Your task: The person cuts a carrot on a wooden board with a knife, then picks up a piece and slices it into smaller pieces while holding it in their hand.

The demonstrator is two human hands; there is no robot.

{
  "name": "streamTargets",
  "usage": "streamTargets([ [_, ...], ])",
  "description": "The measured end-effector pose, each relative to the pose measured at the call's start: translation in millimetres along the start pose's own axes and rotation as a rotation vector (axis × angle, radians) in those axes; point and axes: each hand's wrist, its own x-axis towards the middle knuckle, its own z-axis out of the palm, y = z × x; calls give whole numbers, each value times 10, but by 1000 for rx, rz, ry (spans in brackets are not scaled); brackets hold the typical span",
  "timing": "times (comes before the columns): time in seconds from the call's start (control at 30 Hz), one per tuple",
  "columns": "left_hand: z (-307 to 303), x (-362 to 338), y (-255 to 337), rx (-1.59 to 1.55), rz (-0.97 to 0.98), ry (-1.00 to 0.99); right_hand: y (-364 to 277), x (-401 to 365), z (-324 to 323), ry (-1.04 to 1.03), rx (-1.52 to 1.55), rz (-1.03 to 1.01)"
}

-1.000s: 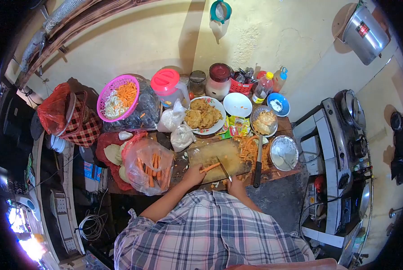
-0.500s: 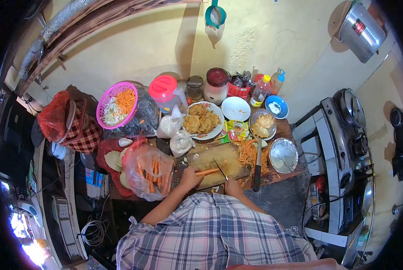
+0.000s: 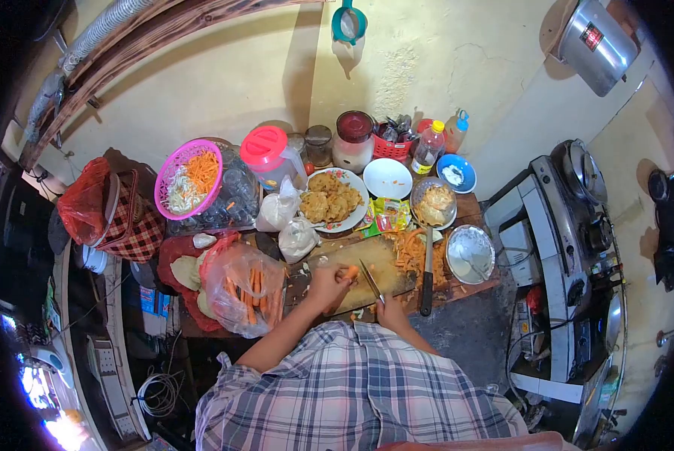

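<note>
My left hand [image 3: 328, 289] is closed around a carrot [image 3: 352, 271], with only a short orange end showing past the fingers. My right hand [image 3: 389, 310] grips a small knife [image 3: 368, 279], its blade pointing up and left close to the carrot. Both hands are over the near part of a worn wooden cutting board [image 3: 378, 259]. Orange peelings [image 3: 410, 254] lie heaped at the board's right end. To the right of my right hand rests a larger knife with a black handle [image 3: 426, 292].
Left of the board sits a plastic bag of carrots [image 3: 239, 289]. Behind are a plate of fritters [image 3: 349, 219], a white plate [image 3: 388, 179] and a pink basket of shredded vegetables [image 3: 218, 180]. A metal bowl [image 3: 489, 263] stands right, before the stove [image 3: 558, 203].
My left hand has risen a little and turned the carrot, which earlier pointed right under the blade. The knife has shifted slightly. The whole view has moved a little.
</note>
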Motion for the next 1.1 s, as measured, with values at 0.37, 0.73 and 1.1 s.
streamTargets([
  [0.37,407,-46,-390,409,166,-77,-5,22,69,-150,-21,76],
  [0.73,431,-57,-428,399,134,-80,-93,-34,-166,-193,-99,49],
  [1.1,437,-9,-397,492,149,-120,-244,273,129,-216,-98,147],
])
